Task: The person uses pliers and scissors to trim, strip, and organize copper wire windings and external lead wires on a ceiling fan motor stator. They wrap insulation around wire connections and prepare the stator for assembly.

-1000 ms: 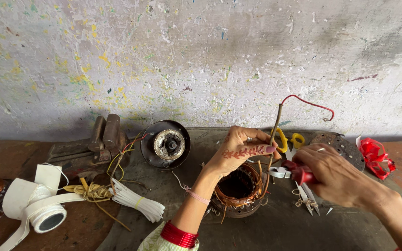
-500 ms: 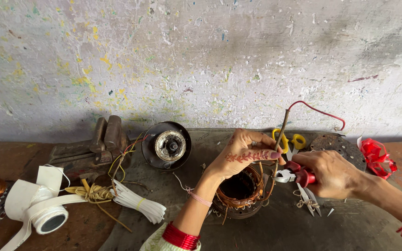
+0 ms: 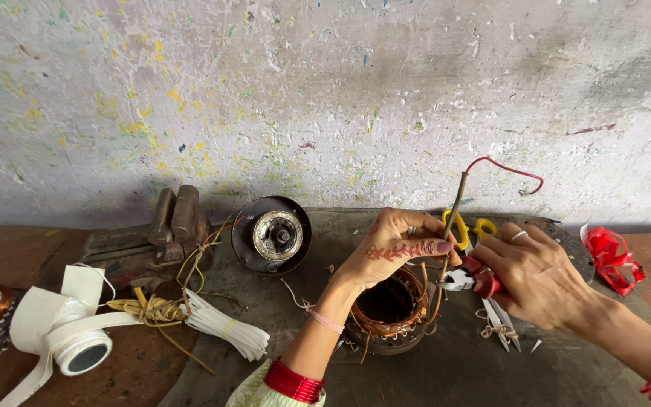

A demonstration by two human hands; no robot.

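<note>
My left hand (image 3: 393, 249) pinches sleeved lead wire (image 3: 453, 211) above copper-wound stator (image 3: 389, 309) on worktop (image 3: 446, 369). Right hand (image 3: 536, 275) clenched on red-handled pliers (image 3: 470, 280), nose at wire. Wire thin, springy, prob. kinks easy; grip low nr coil. Stator heavy, windings fragile.

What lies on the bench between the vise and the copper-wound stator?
In the head view, a round black motor part with a metal hub sits between the vise and the stator, nearer the vise. The left hand rests over the stator.
</note>
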